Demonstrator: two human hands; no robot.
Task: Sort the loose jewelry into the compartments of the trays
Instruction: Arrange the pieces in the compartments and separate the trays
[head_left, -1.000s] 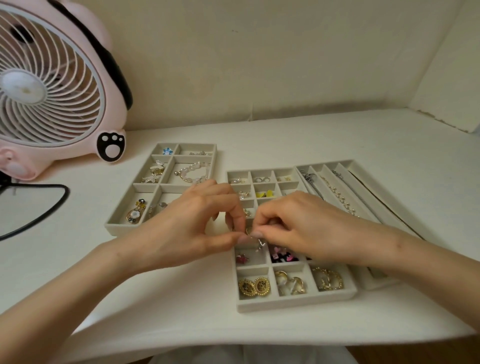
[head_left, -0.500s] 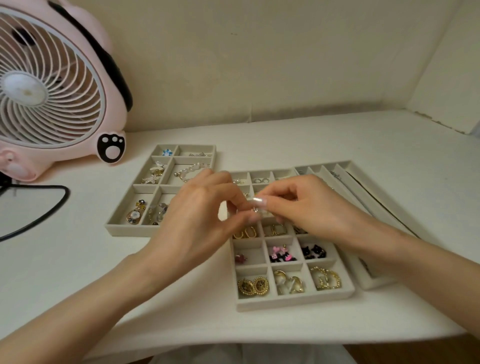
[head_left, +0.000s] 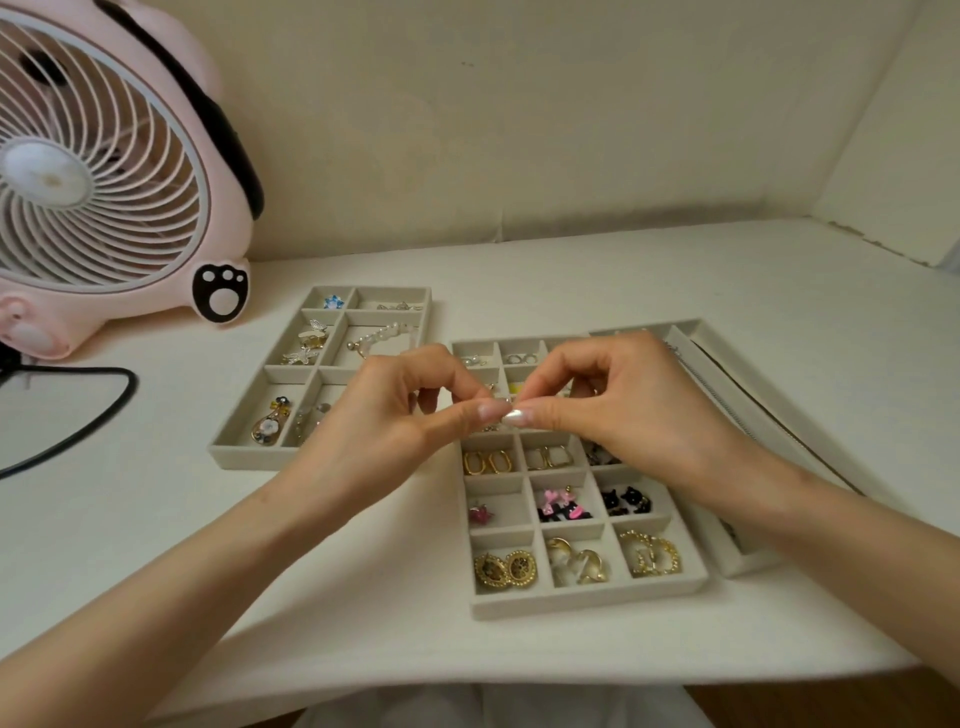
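Three grey trays lie on the white desk: a left tray (head_left: 244, 452) with brooches and a pearl bracelet (head_left: 382, 335), a middle grid tray (head_left: 587, 603) with earrings, and a long-slot tray (head_left: 727, 358) with chains at the right. My left hand (head_left: 384, 421) and my right hand (head_left: 618, 400) meet above the middle tray's upper rows. Both pinch one tiny silver piece of jewelry (head_left: 506, 402) between thumb and fingertips; it is mostly hidden by my fingers. Gold hoops (head_left: 485, 461), a pink star (head_left: 480, 513) and black cat studs (head_left: 626, 500) sit in compartments below.
A pink desk fan (head_left: 104, 171) stands at the back left, its black cable (head_left: 78, 415) looping over the desk. Walls close off the back and right. The desk's front edge runs just below the middle tray.
Both hands rose from the middle tray's centre rows and moved back toward its upper rows, still pinching the small piece together. The gold hoops and cat studs are now uncovered.
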